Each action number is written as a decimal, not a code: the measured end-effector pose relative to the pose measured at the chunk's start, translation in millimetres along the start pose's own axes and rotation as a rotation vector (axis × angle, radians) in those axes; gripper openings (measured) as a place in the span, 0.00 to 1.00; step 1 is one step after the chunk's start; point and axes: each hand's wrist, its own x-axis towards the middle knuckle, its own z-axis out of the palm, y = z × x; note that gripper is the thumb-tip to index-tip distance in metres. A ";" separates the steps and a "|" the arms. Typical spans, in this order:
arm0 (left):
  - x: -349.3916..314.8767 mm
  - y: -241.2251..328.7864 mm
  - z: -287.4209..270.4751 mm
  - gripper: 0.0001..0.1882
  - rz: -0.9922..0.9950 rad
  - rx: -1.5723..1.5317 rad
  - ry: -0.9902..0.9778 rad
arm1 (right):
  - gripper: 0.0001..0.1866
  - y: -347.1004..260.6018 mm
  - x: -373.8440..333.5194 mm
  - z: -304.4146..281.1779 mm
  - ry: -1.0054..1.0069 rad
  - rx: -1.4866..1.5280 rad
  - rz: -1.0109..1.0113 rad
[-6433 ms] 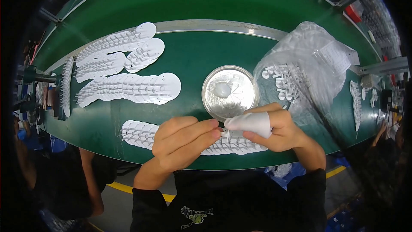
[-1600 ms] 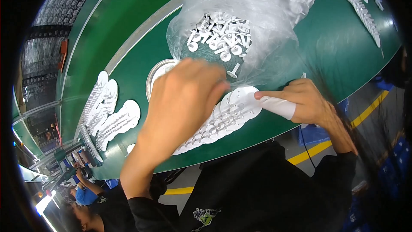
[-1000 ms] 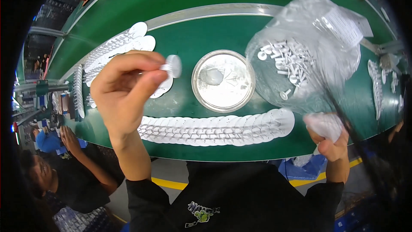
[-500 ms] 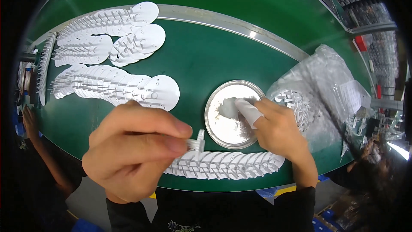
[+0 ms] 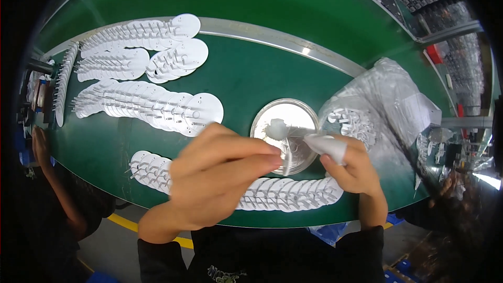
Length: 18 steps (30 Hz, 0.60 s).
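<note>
Thin white disc with a pin (image 5: pixel 287 161) pinched edge-on between the left hand (image 5: pixel 220 178) fingertips, held just over the near rim of the round metal dish (image 5: pixel 301 112). Blurred, but it looks like a light, stiff plastic piece; probably slick and easy to flick out of a pinch, and the thin pin could likely bend or snap. Best held by the disc edge or the pin, as it is now.

Right hand (image 5: pixel 352 165) is closed around a white cloth or wipe (image 5: pixel 326 145), whose tip points into the dish from the dish's right side. Whether the wipe touches the disc, cannot tell.

Dish sits on the green table (image 5: pixel 236 73). Inside it: a pale lump or blob (image 5: pixel 276 128) toward its left half, otherwise shiny bare metal.

Just in front of the dish, at the near table edge, a long overlapping row of the same white discs (image 5: pixel 283 195), partly hidden under the left hand. Right of the dish, touching or nearly so, a crumpled clear plastic bag (image 5: pixel 393 99) holding a loose heap of white pinned parts (image 5: pixel 352 123). Left of the dish, well apart, more fanned rows of discs (image 5: pixel 152 106), with further rows behind them toward the metal rail (image 5: pixel 272 34).

Far left of the dish, another person's arm (image 5: pixel 44 157) at the table edge.
</note>
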 end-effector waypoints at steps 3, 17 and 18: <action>-10.8 8.1 22.5 0.14 0.053 -0.025 0.023 | 0.15 -16.6 -11.7 5.8 0.092 0.265 0.053; -23.6 7.9 49.7 0.06 -0.292 -0.208 0.065 | 0.21 -30.4 -7.7 20.5 0.229 -0.149 -0.271; -24.2 8.3 49.0 0.06 -0.362 -0.266 0.052 | 0.23 -28.6 -7.4 21.4 0.229 -0.287 -0.333</action>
